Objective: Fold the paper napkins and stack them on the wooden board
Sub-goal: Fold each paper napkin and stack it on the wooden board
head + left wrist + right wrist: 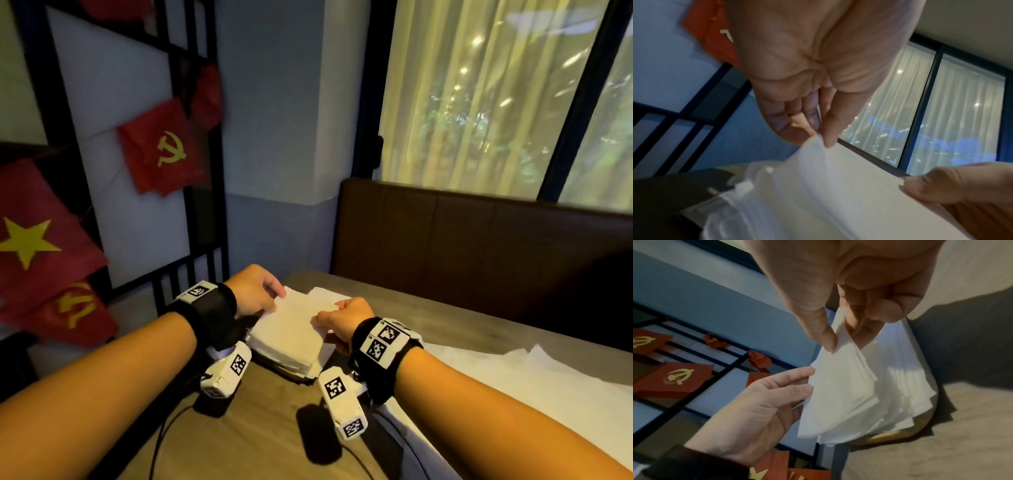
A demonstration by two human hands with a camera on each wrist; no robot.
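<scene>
Left hand (255,291) pinches the napkin's (291,322) far corner, right hand (346,317) pinches its near edge; just under both hands, the stack (308,359) on the board (900,434).

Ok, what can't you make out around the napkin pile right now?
- Wooden board: only a sliver shows in the right wrist view; the stack of napkins covers it.
- Stack count: layers too fine, blurred in the left wrist view.
- Left hand and right hand pinch the top napkin; its underside is hidden.
</scene>
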